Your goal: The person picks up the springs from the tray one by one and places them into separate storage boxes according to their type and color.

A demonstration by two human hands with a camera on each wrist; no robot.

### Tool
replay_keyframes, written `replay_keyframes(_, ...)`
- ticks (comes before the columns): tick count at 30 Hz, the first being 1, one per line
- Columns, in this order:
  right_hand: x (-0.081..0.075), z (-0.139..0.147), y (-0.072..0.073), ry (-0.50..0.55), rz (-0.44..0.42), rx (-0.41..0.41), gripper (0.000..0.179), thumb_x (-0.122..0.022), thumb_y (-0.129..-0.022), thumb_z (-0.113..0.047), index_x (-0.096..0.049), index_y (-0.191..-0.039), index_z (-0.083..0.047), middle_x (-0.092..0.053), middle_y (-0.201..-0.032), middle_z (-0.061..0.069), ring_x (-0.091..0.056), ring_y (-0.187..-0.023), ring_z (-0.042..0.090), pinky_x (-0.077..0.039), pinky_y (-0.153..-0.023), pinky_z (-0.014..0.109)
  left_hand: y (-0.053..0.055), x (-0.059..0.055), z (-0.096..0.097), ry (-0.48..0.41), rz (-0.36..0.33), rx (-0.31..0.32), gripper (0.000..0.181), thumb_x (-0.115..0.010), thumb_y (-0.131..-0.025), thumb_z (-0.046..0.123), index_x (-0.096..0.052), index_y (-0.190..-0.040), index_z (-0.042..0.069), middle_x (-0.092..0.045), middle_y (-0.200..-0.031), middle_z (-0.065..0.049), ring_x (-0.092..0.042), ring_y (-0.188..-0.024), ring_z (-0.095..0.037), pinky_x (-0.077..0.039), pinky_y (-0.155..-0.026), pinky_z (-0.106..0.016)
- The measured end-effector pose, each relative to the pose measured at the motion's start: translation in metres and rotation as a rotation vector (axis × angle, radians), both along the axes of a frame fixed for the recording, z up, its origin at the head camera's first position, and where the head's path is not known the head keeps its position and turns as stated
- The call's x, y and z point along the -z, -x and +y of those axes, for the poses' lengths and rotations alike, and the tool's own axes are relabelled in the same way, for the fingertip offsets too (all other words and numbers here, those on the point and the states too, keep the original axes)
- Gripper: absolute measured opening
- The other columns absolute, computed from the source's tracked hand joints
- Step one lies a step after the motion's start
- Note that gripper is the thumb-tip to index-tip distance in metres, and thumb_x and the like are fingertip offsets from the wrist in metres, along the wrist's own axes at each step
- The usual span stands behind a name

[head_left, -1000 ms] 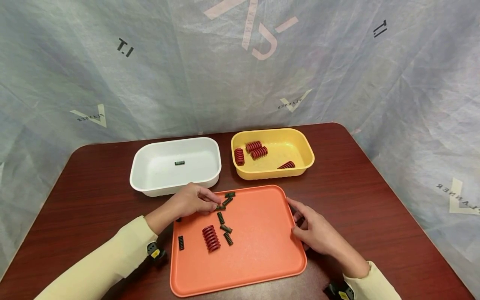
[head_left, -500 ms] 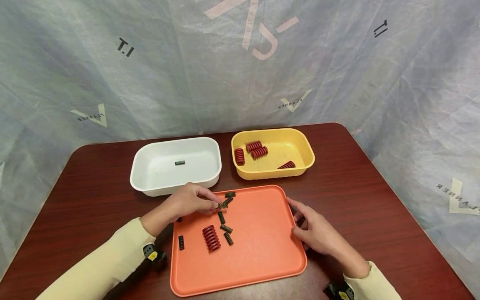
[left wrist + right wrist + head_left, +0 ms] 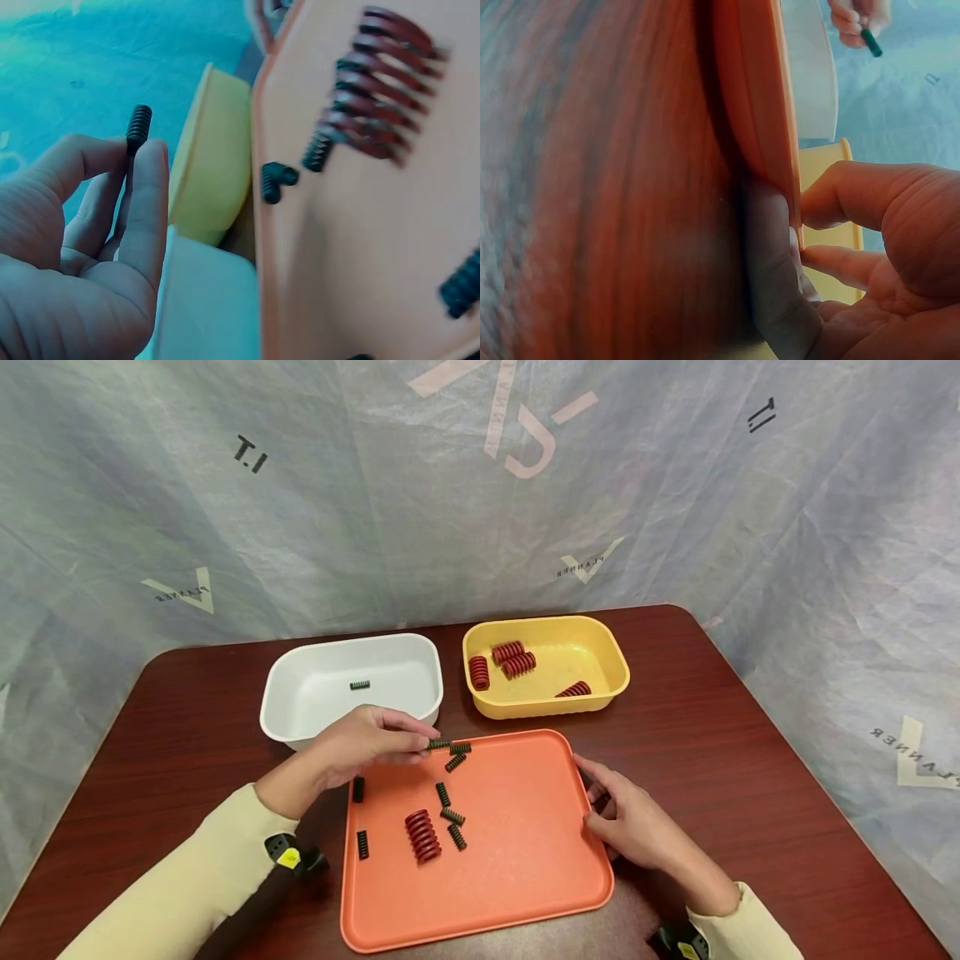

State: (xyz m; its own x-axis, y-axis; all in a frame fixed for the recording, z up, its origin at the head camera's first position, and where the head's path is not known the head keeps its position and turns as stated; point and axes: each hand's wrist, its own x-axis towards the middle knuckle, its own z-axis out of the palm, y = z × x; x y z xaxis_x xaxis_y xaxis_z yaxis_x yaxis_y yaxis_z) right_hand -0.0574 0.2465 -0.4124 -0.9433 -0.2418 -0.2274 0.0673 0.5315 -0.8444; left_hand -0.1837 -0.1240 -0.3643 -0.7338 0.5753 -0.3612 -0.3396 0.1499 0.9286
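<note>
In the head view, my left hand [image 3: 363, 745] pinches a small dark green coil spring [image 3: 438, 744] between thumb and fingertips, above the far edge of the orange tray [image 3: 532, 835]. The left wrist view shows that spring [image 3: 139, 126] sticking out past the fingertips. My right hand [image 3: 637, 825] grips the tray's right rim; in the right wrist view one finger [image 3: 769, 255] lies under the rim [image 3: 769, 97]. On the tray lie a large red spring [image 3: 423, 837] and several small green springs, among them one [image 3: 456, 762] near the far edge and one [image 3: 363, 844] at the left.
Behind the tray stand a white bin [image 3: 273, 710] with one small green spring [image 3: 360, 685] inside and a yellow bin [image 3: 551, 707] holding several red springs [image 3: 518, 665]. Everything is on a dark red wooden table [image 3: 712, 735], with a grey sheet hanging behind.
My left hand has lifted a green spring from among the others and moved it up toward the tray's far edge. Another green spring at the left rim now shows more fully. My right hand stays put.
</note>
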Motion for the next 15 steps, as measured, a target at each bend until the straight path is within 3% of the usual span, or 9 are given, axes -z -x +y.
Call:
replay_keyframes(10,-0.001,-0.001,0.0,-0.003,0.003,0.004,0.077,-0.065,-0.091,0.005,-0.034,-0.16,-0.009,-0.055,-0.103,0.016,-0.065,-0.068,0.023,-0.058,-0.044,0.035,0.029,-0.018,-0.02,-0.07,-0.041,-0.116,0.017,-0.065,-0.099,-0.002,-0.076,-0.113,0.0,-0.075,-0.106,-0.009,-0.074,-0.095,-0.017,-0.058,-0.095,-0.036)
replay_keyframes(15,-0.001,0.0,0.0,0.0,0.0,0.003,0.078,-0.066,-0.091,0.005,-0.034,-0.16,-0.009,-0.055,-0.103,0.016,-0.065,-0.068,0.024,-0.058,-0.044,0.035,0.045,-0.019,-0.033,-0.065,-0.018,-0.138,0.019,-0.064,-0.1,-0.003,-0.073,-0.117,-0.005,-0.074,-0.107,-0.007,-0.074,-0.096,-0.016,-0.058,-0.093,-0.032)
